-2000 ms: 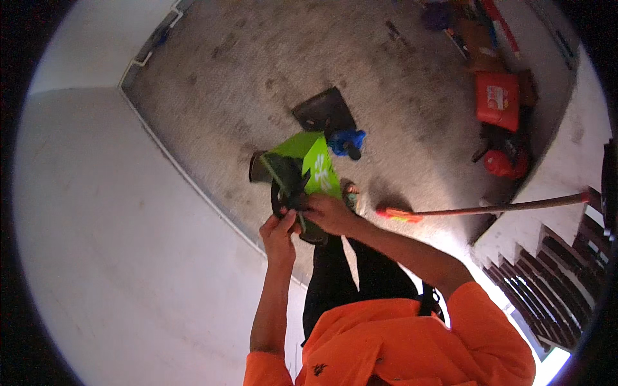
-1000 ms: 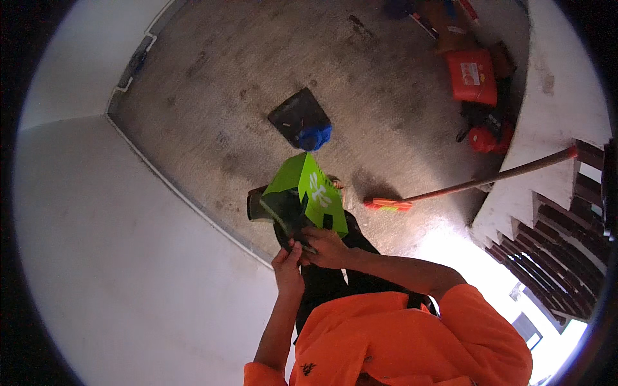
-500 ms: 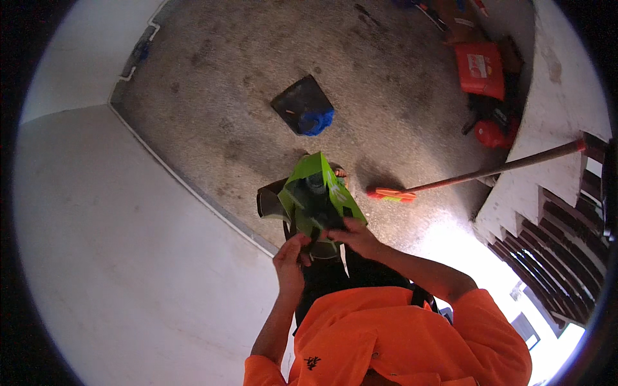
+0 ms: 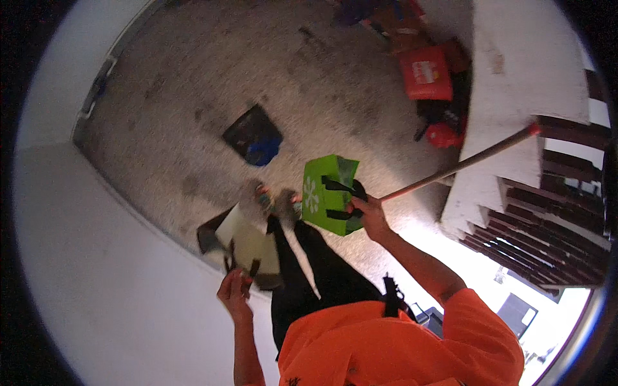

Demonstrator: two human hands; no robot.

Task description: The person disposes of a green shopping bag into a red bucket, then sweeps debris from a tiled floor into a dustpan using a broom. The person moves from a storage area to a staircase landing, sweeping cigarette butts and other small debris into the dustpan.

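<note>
My right hand (image 4: 372,215) is closed round the black straps (image 4: 344,188) of a green bag (image 4: 313,206). This bag has a white flower-like pattern and hangs in front of my right leg. On the other side, near the white wall, my left hand (image 4: 234,291) pinches the dark straps (image 4: 255,266) of a cream-coloured bag (image 4: 248,238). A dark brown side shows at that bag's far left edge. The insides of both bags are mostly hidden.
A black dustpan-like tray (image 4: 243,128) with a blue thing (image 4: 264,153) lies on the floor ahead. At right, a broom handle (image 4: 463,165) leans toward dark railing slats (image 4: 573,132). A red box (image 4: 426,74) and a red round object (image 4: 443,135) stand beyond.
My hands have moved apart. The green bag has swung right with my right hand, turning its patterned side into view; my left hand has gone left and holds the cream bag's straps.
</note>
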